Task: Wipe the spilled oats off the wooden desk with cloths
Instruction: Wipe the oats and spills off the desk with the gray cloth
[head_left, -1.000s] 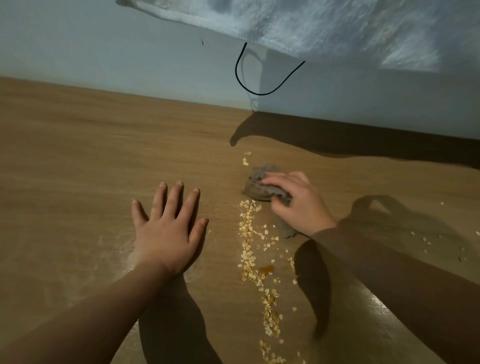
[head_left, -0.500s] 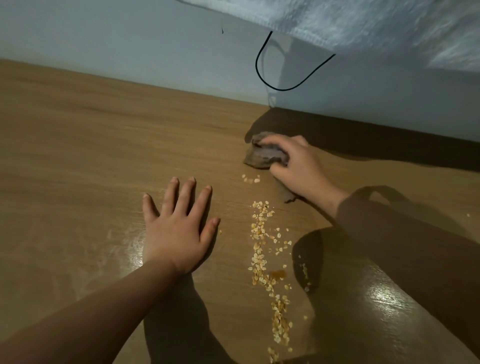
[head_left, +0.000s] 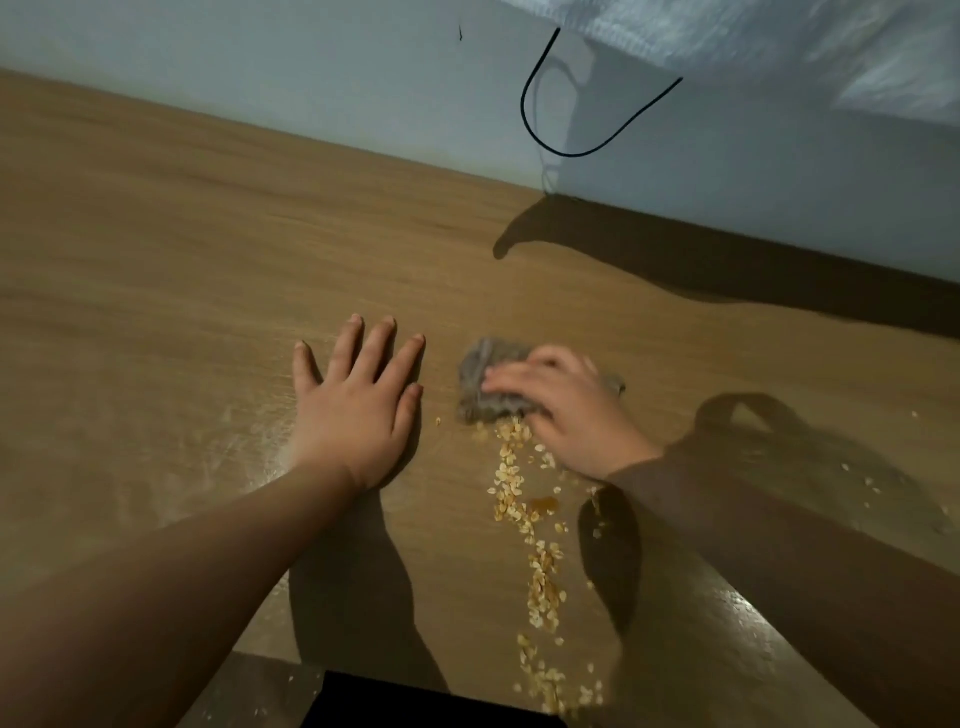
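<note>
The left hand (head_left: 358, 415) lies flat on the wooden counter (head_left: 156, 291), fingers (head_left: 382, 343) spread, near the right hand (head_left: 569, 415), which holds a crumpled grey cloth (head_left: 485, 382) down on the surface. A trail of oats (head_left: 545, 587) runs from the cloth's near side to the counter's near edge, with a few flakes scattered toward the right. A black cord (head_left: 571, 154) loops against the wall (head_left: 260, 78) behind the far edge.

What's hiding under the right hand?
A bunched gray cloth, held by the right hand against the wooden desk, at the far end of the oats trail. Whether more oats lie beneath the cloth cannot be seen.
</note>
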